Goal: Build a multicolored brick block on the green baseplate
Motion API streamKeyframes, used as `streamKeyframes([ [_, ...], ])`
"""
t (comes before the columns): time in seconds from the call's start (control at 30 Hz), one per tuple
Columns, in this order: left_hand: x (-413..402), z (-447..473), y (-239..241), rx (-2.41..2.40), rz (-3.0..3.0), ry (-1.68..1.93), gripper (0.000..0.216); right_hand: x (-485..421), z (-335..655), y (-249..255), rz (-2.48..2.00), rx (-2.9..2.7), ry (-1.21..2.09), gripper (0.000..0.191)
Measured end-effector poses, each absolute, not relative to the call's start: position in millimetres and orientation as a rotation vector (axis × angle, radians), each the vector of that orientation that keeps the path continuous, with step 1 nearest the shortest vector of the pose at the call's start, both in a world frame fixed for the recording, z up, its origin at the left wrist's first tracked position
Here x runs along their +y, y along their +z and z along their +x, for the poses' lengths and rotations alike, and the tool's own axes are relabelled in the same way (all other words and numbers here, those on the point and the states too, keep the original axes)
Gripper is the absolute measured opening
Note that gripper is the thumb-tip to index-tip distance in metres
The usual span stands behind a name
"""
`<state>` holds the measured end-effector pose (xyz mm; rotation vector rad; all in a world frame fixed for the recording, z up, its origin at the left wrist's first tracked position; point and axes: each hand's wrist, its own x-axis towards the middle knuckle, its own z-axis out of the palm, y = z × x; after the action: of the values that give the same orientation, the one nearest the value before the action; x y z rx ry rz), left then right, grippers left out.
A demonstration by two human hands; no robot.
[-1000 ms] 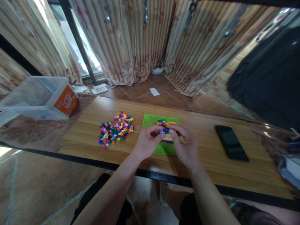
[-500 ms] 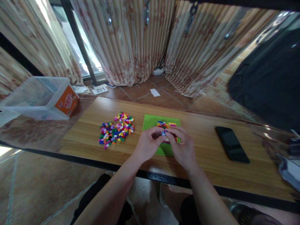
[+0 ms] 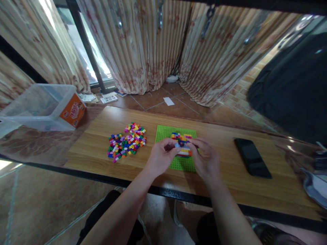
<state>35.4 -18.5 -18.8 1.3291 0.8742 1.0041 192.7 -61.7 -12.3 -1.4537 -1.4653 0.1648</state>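
Observation:
A green studded baseplate (image 3: 163, 131) lies on the wooden table, bearing a multicoloured structure of toy bricks (image 3: 184, 152). Over the structure's left side, my left hand (image 3: 162, 153) pinches a light blue brick (image 3: 176, 145) between thumb and fingers. Close by on the right, my right hand (image 3: 206, 157) has its thumb and index fingertips together above the structure. Whatever those fingertips hold is too small to make out. Part of the structure is hidden behind both hands.
Left of the baseplate lies a pile of loose bricks (image 3: 127, 143). A black phone (image 3: 252, 157) rests on the table (image 3: 222, 146) at right. Beyond the table's left end stands a clear plastic bin (image 3: 48, 109) with an orange label. Curtains (image 3: 143, 51) hang behind.
My right hand has moved a little to the right, apart from my left hand, uncovering more of the brick structure. The left hand stays almost in place with the light blue brick.

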Motion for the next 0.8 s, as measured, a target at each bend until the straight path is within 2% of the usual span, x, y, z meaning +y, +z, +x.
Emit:
streamKeyframes([
  [0.23, -12, 32, -20, 0.979, 1.365, 1.041, 0.007, -64, 235, -14, -1.562, -1.498, 0.249, 0.02],
  [0.4, -12, 32, -21, 0.989, 1.378, 1.026, 0.006, -66, 236, -16, -1.595, -1.557, 0.423, 0.018],
  [0.8, -13, 32, -21, 0.99, 1.416, 1.018, 0.006, -62, 232, -25, -1.626, -1.416, 0.592, 0.019],
])
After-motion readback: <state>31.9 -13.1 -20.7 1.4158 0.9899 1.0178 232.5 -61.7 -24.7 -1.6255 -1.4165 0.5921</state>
